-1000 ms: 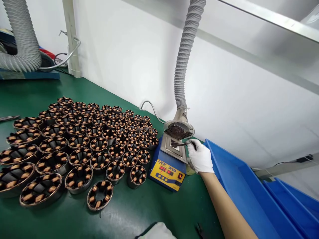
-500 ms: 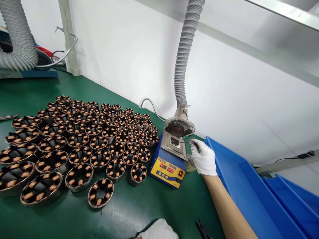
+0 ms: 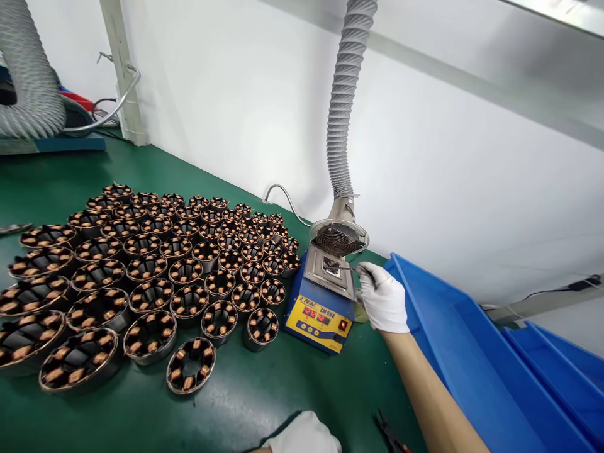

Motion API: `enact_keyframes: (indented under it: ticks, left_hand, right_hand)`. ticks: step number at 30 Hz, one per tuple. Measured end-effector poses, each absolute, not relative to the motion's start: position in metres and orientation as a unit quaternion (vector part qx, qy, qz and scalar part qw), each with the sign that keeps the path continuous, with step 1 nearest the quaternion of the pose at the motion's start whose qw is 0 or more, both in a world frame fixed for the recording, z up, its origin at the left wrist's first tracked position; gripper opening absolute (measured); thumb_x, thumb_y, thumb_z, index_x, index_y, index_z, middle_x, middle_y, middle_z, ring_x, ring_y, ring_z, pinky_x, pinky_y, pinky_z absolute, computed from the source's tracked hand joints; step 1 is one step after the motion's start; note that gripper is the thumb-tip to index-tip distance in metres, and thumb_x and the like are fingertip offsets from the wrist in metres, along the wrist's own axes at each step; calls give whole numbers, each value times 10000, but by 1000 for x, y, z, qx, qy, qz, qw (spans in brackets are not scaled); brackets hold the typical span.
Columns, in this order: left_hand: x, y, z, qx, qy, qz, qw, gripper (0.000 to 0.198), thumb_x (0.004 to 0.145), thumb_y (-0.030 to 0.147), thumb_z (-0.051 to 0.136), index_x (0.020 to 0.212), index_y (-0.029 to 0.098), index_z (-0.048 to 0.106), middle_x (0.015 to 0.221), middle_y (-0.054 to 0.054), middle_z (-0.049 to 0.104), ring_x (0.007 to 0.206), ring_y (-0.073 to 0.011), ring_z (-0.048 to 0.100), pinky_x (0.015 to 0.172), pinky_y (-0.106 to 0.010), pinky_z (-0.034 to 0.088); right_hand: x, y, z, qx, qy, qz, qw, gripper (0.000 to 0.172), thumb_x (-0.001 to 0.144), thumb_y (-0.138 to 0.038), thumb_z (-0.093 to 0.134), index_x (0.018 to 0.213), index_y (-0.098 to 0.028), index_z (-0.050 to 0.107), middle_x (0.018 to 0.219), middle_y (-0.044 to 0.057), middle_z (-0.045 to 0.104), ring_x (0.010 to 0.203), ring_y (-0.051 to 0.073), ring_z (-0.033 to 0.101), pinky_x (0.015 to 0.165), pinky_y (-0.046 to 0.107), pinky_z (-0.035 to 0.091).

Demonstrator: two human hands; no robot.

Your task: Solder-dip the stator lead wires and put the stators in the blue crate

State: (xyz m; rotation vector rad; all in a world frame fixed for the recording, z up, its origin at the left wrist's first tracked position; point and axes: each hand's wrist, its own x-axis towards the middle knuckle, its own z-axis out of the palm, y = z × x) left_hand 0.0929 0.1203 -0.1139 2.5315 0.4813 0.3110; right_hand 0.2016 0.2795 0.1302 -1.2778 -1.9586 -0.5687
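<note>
My right hand [image 3: 383, 297], in a white glove, is closed on a thin dark tool [image 3: 352, 269] whose tip reaches over the square metal pot on top of a blue and yellow solder pot unit [image 3: 321, 311]. A round metal extraction hood [image 3: 338, 236] hangs just above the pot. My left hand [image 3: 302, 435], also gloved, shows only partly at the bottom edge, its fingers hidden. Several copper-wound stators [image 3: 151, 277] stand in rows on the green mat [image 3: 264, 390] left of the unit.
A grey ribbed hose [image 3: 343, 100] rises from the hood along the white wall. Blue bins [image 3: 472, 365] line the right side. A second hose [image 3: 28, 82] and cables lie at the far left. Dark pliers [image 3: 389, 434] rest near the bottom edge.
My right hand has drawn the tool slightly back to the right from the pot. The view has shifted a little, and more of my left hand shows.
</note>
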Motion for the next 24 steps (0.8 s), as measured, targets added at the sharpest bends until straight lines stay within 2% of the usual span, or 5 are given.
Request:
enact_keyframes:
  ticks: [5,10,16,24]
  left_hand:
    - [93,122,-111,942,177,108,263,305,887,407,487,707,190,602,625,28,608,547,-95,545,569,-261,478]
    - [92,122,-109,944,171,97,264,282,884,416,492,753,197,612,661,19,624,577,-103,568,584,-268,490]
    - [91,126,-95,939,171,116,275,282,877,420,502,757,191,615,699,13,637,608,-106,584,605,-272,497]
    - [82,121,-71,928,178,176,276,228,884,387,508,937,185,601,903,-29,650,745,-132,607,674,-313,519]
  right_hand:
    - [197,272,129,-436,-786,-289,329,236,875,-215,403,844,-195,637,667,42,659,567,178,598,538,270,459]
    - [195,255,128,-390,-784,-360,323,184,879,-146,423,902,-172,604,684,49,649,586,177,573,571,276,438]
    - [182,232,112,-359,-799,-391,281,200,877,-87,411,960,-149,581,652,39,625,580,169,541,585,277,421]
    - [164,225,84,-358,-809,-402,237,247,861,-51,401,976,-115,610,586,30,562,528,161,478,524,293,355]
